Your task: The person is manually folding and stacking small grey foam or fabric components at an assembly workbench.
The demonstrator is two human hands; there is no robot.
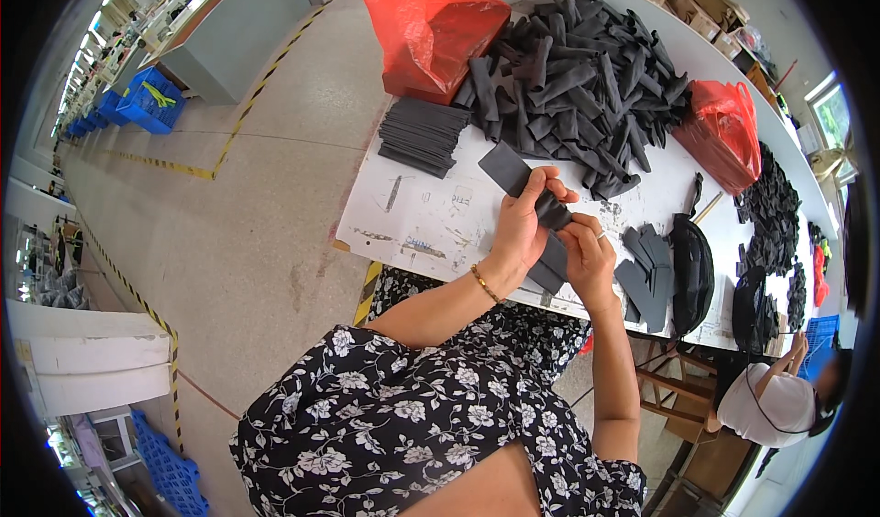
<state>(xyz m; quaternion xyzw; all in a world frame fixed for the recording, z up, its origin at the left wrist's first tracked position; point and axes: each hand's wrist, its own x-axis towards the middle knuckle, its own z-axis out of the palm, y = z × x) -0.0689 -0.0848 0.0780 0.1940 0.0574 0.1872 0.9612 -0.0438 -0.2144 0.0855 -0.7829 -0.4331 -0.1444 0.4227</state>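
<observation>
Above the near edge of the white table [458,207], both my hands are closed on a dark piece. My left hand [519,235] grips a flat dark grey strip [503,168], whose squared end sticks out past the thumb. Bunched black fabric [553,212] lies between my two hands. Pinched on that fabric are the fingers of my right hand [589,256]. Whether the strip runs inside the fabric is hidden by my fingers. Below my hands, another flat dark piece [550,268] rests by the table edge.
A heap of black fabric tubes [577,77] covers the table's far side, between two red plastic bags [431,36] [720,132]. Left sits a neat dark stack [422,135]. Right are loose flat strips [649,274] and a black pouch [693,274]. A co-worker [775,402] sits farther right.
</observation>
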